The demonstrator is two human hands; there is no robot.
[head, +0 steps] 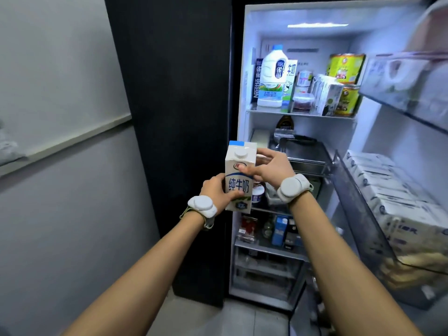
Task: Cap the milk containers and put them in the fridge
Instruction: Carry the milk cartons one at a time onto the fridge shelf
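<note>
A white milk carton (238, 177) with blue lettering and a white screw cap (241, 152) on top is held upright in front of the open fridge (244, 69). My left hand (217, 190) grips its lower part from the left. My right hand (271, 166) holds its upper part from the right, thumb across the front. A large white milk bottle (271, 76) with a blue cap stands on the fridge's top shelf, at the left.
The top shelf also holds cartons, yellow tins (345, 69) and small tubs. A dark tray (305, 151) sits on the middle shelf, with small cartons and jars below. The open door (397, 190) at right carries stacked white boxes. A grey wall is at left.
</note>
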